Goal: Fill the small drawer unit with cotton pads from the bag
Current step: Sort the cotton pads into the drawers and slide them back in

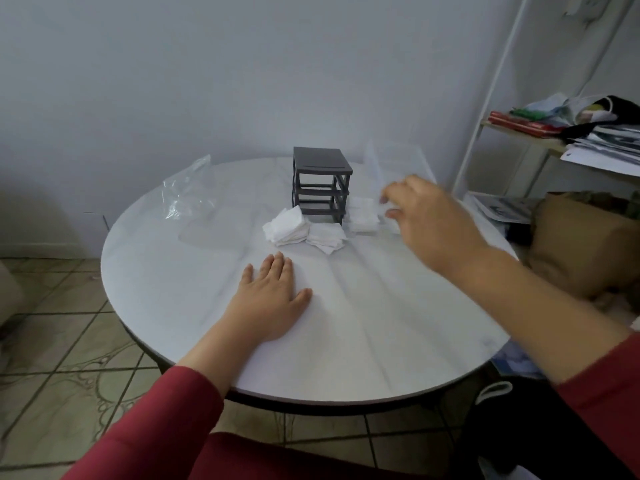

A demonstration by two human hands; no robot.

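Head view: dark drawer unit (322, 185) stands upright, drawerless.

dark grey drawer unit (322, 168) stands upright, frame slots see-through. white square cotton pads (289, 227) lie in loose piles against its front and right base. clear bag (188, 192) crumpled, well left.

The round white table (363, 306) bears a dark drawer frame (320, 183), cotton pad stacks (287, 226), a clear bag (188, 192), perhaps clear drawers (398, 164).
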